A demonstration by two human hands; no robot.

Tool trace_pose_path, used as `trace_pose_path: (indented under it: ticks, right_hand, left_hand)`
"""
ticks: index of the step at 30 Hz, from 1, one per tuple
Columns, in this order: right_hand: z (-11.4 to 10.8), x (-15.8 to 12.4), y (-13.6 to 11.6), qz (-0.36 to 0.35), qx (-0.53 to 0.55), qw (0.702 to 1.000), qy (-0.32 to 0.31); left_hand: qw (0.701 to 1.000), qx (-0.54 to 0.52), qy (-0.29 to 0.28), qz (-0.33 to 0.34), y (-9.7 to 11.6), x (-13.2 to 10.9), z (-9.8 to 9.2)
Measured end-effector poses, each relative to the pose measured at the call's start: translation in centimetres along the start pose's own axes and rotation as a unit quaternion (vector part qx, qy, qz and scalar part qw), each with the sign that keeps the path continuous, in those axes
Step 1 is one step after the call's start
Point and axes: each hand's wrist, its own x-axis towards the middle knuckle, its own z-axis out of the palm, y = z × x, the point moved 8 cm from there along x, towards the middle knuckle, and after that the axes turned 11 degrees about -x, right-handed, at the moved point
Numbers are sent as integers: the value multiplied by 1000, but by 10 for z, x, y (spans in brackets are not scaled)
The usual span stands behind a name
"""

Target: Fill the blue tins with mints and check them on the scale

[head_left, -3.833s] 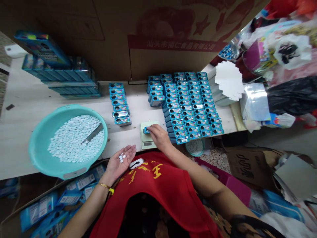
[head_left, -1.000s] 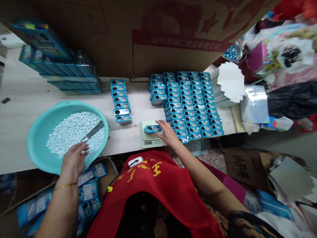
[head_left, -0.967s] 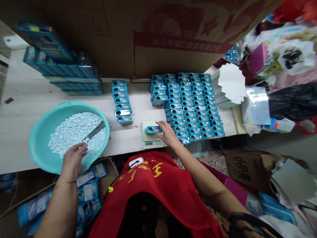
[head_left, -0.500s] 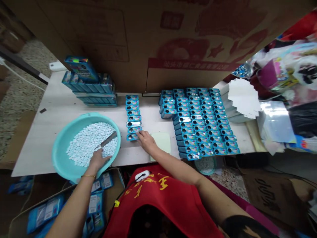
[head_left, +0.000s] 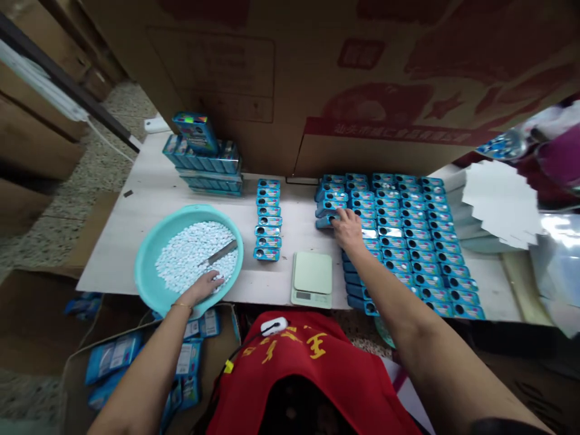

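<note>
Inside the turquoise basin (head_left: 144, 266), my left hand (head_left: 202, 289) rests at the near right of a heap of small white tablets (head_left: 181, 251), its fingertips closed on a few of them. A flat metal blade (head_left: 222, 251) lies on the heap just beyond that hand. My right hand (head_left: 348, 229) grips a small blue box (head_left: 324, 223) at the near end of the short leftmost column in the right group. Round black openings show on top of the boxes. Several similar blue boxes (head_left: 267, 230) form a single column right of the basin.
A pale green scale (head_left: 313, 272) sits near the table's front edge. Packed blue boxes (head_left: 208, 163) are stacked at the back left. A large cardboard carton (head_left: 290, 72) walls off the back. White cards (head_left: 498, 202) lie right; an open carton with blue packs (head_left: 113, 356) stands below.
My right hand has moved from the single column to the right group, bringing a blue box. My left hand has come off the metal blade into the tablets. The view has shifted left.
</note>
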Motion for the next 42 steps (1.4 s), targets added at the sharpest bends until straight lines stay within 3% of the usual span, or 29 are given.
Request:
trace_pose_path:
  ticks: [2, 3, 5, 7, 9, 11, 14, 17, 19, 21, 23, 25, 29, 32, 38, 42]
  right_hand:
    - [-19, -20, -12, -43, 4, 999, 11]
    - [-29, -32, -21, -69, 5, 998, 7]
    - [-45, -58, -44, -123, 5, 992, -13]
    - [-54, -81, -67, -162, 3, 986, -37]
    - [-54, -98, -86, -174, 10, 983, -57]
    - [-51, -106, -97, -163, 32, 984, -63]
    - [-57, -110, -105, -123, 94, 987, -36]
    - [-81, -112, -131, -130, 187, 974, -13]
    - [-104, -114, -165, -188, 252, 949, -13]
    - [-127, -116, -202, -255, 291, 922, -8]
    - [-138, -115, -230, -282, 286, 916, -1]
    - [-135, -113, -245, -265, 265, 927, -7]
    - [-110, -119, -253, -226, 251, 940, -39]
    - [-100, -128, -255, -242, 238, 940, -34]
    - [-93, -128, -248, -235, 212, 948, -37]
    - [-82, -124, -234, -236, 248, 935, -89]
  left_hand:
    - [991, -131, -18, -22, 0, -9, -6]
    - [973, -228, -29, -28, 2, -14, -9]
    - [903, -428, -34, -20, 10, -22, -18]
    - [829, -559, 1, 7, 15, -27, -32]
    - [776, -628, 52, 27, 15, -28, -43]
    - [744, -663, 69, 41, 14, -27, -46]
    - [700, -711, 33, 68, 19, -25, -41]
    - [658, -751, -6, 57, 26, -30, -25]
    - [659, -751, -30, 23, 31, -39, -3]
    - [690, -723, -20, -21, 30, -51, 25]
    - [731, -678, 11, -76, 20, -64, 55]
    - [754, -644, 4, -133, 9, -77, 86]
    - [751, -625, -78, -198, -5, -93, 135]
    - [754, -613, -109, -207, -4, -98, 148]
    - [761, -597, -114, -227, 7, -100, 160]
    - [762, -591, -105, -241, 9, -98, 173]
